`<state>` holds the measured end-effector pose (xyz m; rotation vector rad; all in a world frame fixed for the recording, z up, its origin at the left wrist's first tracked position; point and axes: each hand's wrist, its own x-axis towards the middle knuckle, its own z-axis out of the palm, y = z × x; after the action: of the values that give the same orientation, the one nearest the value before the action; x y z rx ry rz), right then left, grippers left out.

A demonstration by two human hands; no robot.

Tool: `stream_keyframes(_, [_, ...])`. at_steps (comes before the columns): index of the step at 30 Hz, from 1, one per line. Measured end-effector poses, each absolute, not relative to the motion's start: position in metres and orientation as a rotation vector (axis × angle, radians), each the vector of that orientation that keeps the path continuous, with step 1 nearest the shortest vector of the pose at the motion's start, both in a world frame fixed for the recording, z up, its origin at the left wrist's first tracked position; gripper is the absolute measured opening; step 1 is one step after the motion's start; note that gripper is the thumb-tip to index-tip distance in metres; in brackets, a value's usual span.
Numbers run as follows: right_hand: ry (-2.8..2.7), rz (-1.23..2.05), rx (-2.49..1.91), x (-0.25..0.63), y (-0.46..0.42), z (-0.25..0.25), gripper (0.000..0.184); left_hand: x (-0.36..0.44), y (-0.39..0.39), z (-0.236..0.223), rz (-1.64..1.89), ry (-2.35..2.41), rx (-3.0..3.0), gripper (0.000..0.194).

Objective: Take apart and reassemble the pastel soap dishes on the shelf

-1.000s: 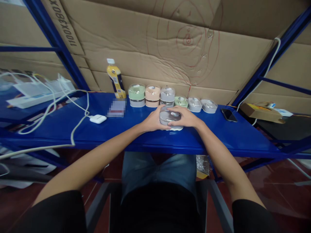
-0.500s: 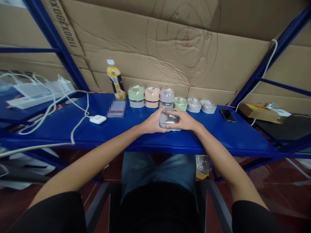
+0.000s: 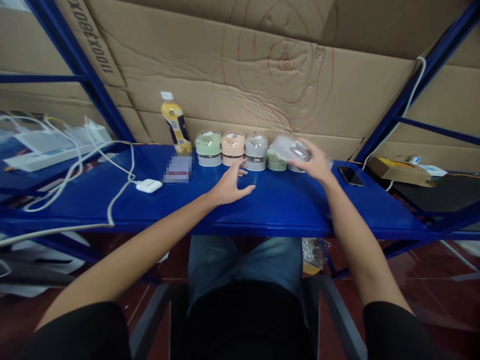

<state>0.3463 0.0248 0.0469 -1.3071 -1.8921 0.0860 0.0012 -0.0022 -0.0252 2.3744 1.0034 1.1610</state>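
our left hand (image 3: pixel 229 186) has let go, its fingers open, so our right hand (image 3: pixel 317 162) alone now grips the blurred grey box (image 3: pixel 285 147), at two o'clock from the left, by the green box (image 3: pixel 276 162).

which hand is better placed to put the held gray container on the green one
Likely the right hand: it holds the gray container, blurred, seemingly just above the green container. The left hand is open, empty and farther from the green container.
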Motion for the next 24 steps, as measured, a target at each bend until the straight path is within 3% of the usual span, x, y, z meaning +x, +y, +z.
stream_keyframes(4, [-1.382, -0.180, -1.740, 0.395, 0.054, 0.055, 0.097, 0.007, -0.001, -0.027, 1.083, 1.007, 2.439, 0.089])
stream_keyframes(10, [-1.158, -0.219, -2.085, 0.419, 0.077, 0.033, 0.091, 0.010, -0.003, -0.025, 0.985, 1.028, 2.506, 0.088])
stream_keyframes(15, [-1.183, -0.245, -2.071, 0.415, 0.077, 0.031, 0.108, 0.009, -0.003, -0.024, 0.979, 1.038, 2.512, 0.085])
stream_keyframes(21, [-1.565, -0.453, -1.715, 0.374, 0.060, 0.044, 0.072, 0.010, -0.002, -0.024, 0.967, 1.040, 2.520, 0.083])
stream_keyframes(24, [-2.067, -0.278, -1.478, 0.331, 0.062, 0.035, 0.072, 0.010, -0.002, -0.024, 0.964, 1.043, 2.515, 0.081])
